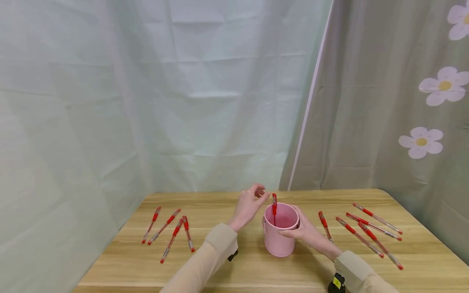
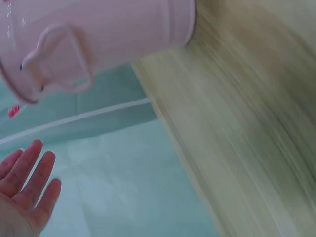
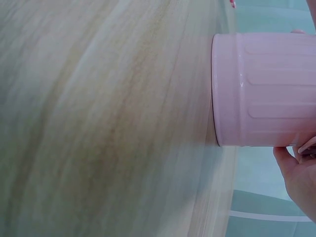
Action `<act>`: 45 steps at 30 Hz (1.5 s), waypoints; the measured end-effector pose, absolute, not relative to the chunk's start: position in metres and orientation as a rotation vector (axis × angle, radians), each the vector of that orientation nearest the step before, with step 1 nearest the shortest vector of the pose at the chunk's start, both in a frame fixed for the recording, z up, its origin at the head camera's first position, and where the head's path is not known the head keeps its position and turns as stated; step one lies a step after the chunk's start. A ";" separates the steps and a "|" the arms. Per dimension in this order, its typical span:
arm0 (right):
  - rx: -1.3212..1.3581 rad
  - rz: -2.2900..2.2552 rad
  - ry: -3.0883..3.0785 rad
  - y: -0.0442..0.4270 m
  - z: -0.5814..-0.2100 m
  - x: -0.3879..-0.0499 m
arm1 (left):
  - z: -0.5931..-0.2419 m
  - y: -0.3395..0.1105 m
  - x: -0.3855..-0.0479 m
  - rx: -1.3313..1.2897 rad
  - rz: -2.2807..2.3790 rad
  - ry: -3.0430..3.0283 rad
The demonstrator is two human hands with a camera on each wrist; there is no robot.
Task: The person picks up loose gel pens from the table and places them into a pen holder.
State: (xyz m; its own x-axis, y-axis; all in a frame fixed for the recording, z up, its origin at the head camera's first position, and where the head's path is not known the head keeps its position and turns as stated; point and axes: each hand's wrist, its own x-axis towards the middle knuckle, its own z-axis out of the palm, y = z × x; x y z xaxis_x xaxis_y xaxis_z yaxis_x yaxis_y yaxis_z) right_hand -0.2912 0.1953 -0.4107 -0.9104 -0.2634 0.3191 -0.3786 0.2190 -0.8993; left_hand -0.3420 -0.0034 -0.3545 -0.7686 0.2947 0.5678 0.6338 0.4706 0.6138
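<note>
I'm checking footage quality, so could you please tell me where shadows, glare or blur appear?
Head: even light, a faint shadow on the wooden table beside the right sleeve; left wrist: small white glints on the pink bucket, wood grain blurred; right wrist: grain soft too, dim shadow near the bucket.

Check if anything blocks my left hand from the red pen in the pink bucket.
Nothing visible does: open air separates your left hand from the red pen, whose cap rises above the pink bucket. Your right hand grips the bucket's right side.
</note>
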 end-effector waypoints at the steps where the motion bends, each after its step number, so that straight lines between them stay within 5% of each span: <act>1: 0.628 1.796 -2.373 0.195 -0.411 -0.291 | -0.354 -0.006 -0.343 -0.764 -1.210 -2.344; 45: 0.641 1.835 -2.368 0.197 -0.410 -0.289 | -0.384 -0.154 -0.348 -0.177 -0.345 -2.936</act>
